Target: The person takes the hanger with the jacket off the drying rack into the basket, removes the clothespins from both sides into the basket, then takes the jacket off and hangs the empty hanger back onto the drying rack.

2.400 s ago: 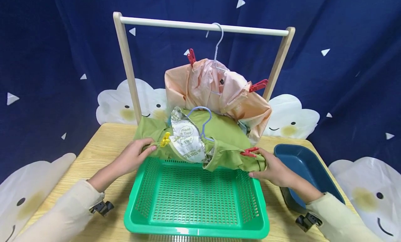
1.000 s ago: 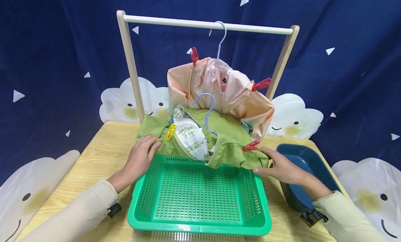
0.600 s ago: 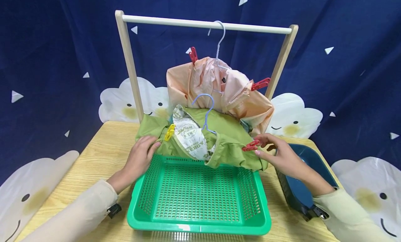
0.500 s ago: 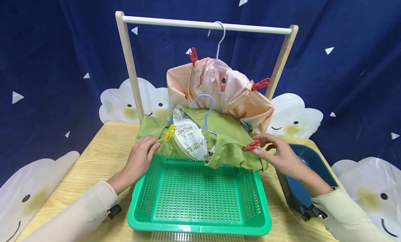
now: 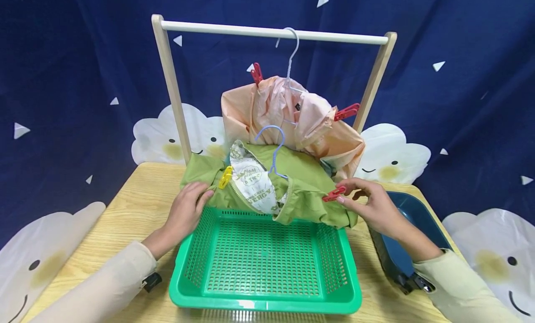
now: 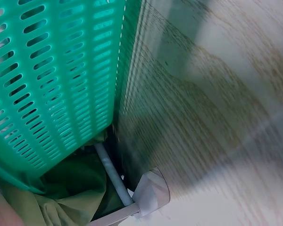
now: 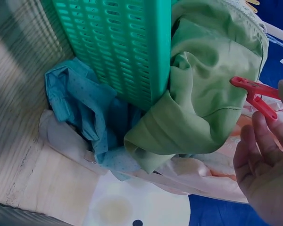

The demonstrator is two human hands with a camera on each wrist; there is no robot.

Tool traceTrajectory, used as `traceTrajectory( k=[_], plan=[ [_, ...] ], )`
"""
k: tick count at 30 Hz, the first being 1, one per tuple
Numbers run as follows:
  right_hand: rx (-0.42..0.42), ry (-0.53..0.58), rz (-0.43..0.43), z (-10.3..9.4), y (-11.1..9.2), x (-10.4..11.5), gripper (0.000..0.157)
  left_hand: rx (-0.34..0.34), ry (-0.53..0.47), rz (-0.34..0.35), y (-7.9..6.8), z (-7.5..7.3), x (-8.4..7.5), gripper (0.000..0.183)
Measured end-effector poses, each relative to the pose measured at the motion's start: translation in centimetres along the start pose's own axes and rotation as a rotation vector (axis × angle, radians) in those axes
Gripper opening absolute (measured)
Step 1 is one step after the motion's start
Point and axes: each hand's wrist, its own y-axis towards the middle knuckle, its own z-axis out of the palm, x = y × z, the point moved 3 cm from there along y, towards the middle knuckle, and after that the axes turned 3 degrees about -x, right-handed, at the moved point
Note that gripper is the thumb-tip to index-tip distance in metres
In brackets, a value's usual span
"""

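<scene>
A green jacket (image 5: 305, 162) with a white printed lining (image 5: 252, 181) lies over the back rim of the green basket (image 5: 263, 304). A lavender hanger (image 5: 281, 148) sits in its neck, hook up. A yellow clothespin (image 5: 225, 177) is on the jacket's left shoulder and a red clothespin (image 5: 333, 194) on its right. My left hand (image 5: 186, 207) holds the left sleeve, thumb in front; the left wrist view shows little of that hand. With thumb and finger, my right hand (image 5: 376, 207) pinches the handles of the red clothespin, whose tip touches the green cloth (image 7: 212, 70) in the right wrist view.
Behind, a peach garment (image 5: 242, 109) hangs by a white hanger (image 5: 291, 58) from the rack's bar (image 5: 334, 36), with two red clothespins on it. A dark blue bin (image 5: 401, 253) stands at right. Blue dotted cloth (image 7: 85, 99) lies beside the basket in the right wrist view.
My right hand has left the jacket's right sleeve end and moved up to the red clothespin. The lavender hook has risen. My left hand keeps hold of the left sleeve.
</scene>
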Motion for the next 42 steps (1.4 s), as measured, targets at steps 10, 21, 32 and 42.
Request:
traceTrajectory(
  k=[10,21,32,42],
  plan=[
    [-0.017,-0.007,-0.009,-0.04,0.0,0.15,0.022,0.0,0.007,0.012,0.04,-0.1,-0.19,0.013],
    [-0.044,-0.116,-0.014,-0.24,-0.04,0.19,0.022,-0.003,0.012,0.02,0.07,-0.13,-0.08,0.013],
    [-0.095,-0.12,-0.031,-0.39,-0.06,0.55,0.018,-0.004,0.012,0.016,-0.06,-0.1,-0.12,0.013],
    [-0.113,-0.122,-0.051,-0.79,-0.07,0.49,0.016,-0.008,0.008,0.018,-0.22,-0.21,-0.28,0.013]
  ],
)
